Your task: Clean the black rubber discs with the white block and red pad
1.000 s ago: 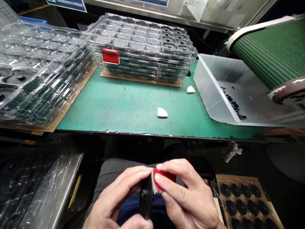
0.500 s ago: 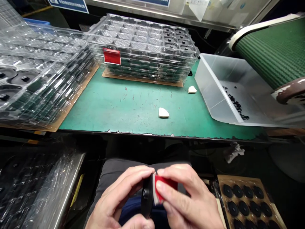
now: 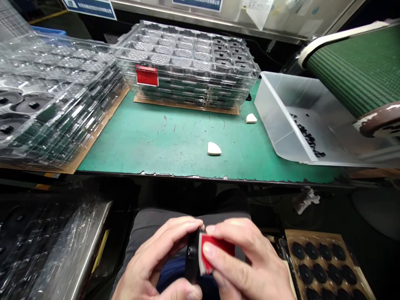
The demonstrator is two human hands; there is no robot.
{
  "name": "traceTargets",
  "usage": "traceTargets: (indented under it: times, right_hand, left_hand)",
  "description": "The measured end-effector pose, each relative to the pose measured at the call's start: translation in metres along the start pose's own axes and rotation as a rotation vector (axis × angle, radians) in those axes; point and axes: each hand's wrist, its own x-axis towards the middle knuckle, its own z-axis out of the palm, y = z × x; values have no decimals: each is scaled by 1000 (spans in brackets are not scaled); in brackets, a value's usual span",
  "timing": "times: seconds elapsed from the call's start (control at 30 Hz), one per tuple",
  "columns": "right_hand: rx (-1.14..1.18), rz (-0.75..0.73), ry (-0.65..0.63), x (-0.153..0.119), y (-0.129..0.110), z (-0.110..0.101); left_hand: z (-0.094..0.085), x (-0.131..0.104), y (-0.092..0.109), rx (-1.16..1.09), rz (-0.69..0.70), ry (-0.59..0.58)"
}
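We have the left hand (image 3: pixel 150 264) pinching a black disc (image 3: pixel 191 260) on edge by its rim, fingers over the top, thumb below, above the lap (image 3: pixel 144 221). Right hand (image 3: pixel 253 260): fingers pinch a red pad (image 3: pixel 221 246) with a grey edge, right beside the disc's face; we can't tell if they touch. Two white pieces (image 3: pixel 214 148) lie on the green desk (image 3: pixel 146 141), clear tray stack (image 3: pixel 187 89) behind, translucent bin (image 3: pixel 270 118) right.
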Motion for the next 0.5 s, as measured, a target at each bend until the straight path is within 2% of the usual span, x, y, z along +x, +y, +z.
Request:
traceTargets:
  times: [0.07,0.23,0.33,0.5]
  right_hand:
    - [4,1,35,0,0,0]
    - [-4,-23,-34,1,2,-1]
    - [39,-7,15,2,2,-1]
    - [35,-10,-45,1,4,0]
  left_hand:
    - [0,1,0,-22,-6,-15]
    - [2,2,-1,-65,-42,-13]
    - [2,2,-2,-102,-92,-25]
    - [0,0,-2,-142,-106,-26]
